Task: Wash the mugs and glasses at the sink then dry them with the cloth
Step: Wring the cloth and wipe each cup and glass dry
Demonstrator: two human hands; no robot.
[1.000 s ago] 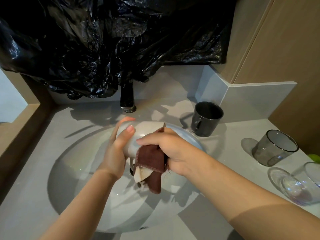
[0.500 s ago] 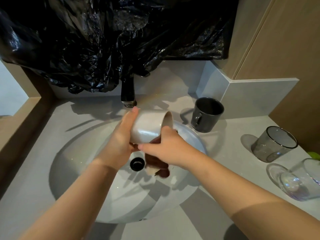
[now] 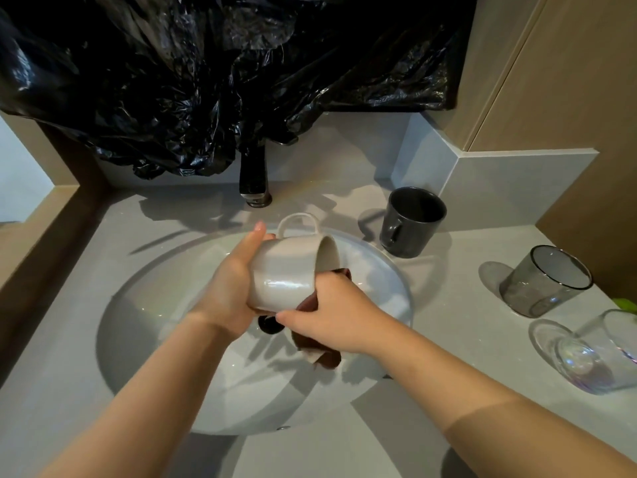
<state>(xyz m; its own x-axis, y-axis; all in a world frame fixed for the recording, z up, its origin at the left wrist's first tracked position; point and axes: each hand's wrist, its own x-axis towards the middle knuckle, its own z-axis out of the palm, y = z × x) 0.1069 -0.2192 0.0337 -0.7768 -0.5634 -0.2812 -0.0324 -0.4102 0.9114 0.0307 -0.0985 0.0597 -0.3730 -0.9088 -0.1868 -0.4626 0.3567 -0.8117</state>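
The sink (image 3: 148, 322) takes up the middle of the counter (image 3: 58, 357), and the white mug (image 3: 286, 270) is in the air over the back half of the bowl, lying on its side with its mouth toward the right rim and its handle pointing at the back edge. My left hand (image 3: 234, 291) has its fingers wrapped round the mug's base end. My right hand (image 3: 337, 312) is bunched tight on the brown cloth (image 3: 319, 350), pressing it against the mug's lower side, with the loose end hanging toward the drain (image 3: 269, 324). I judge this to be drying the outside of the mug. To do it well I would turn the mug with the left hand while the cloth hand wipes all the way round, then push the cloth through the mouth for the inside and rub under the handle. The glaze looks slick, so the left grip matters. I would do the work low over the bowl, so a slip means a short fall. For room, the black plastic sheet (image 3: 206, 81) hangs low over the back edge, and the tap (image 3: 254, 181) stands just behind the handle, so lifting or tipping backward is tight. The dark mug (image 3: 410, 222) stands upright near the sink's back right rim, close to where my right elbow could swing. The grey glass (image 3: 544, 281) and the clear glass (image 3: 593, 353) sit further along by the counter's right edge, the clear one apparently on its side. The left side of the counter offers the freest place to set things down.
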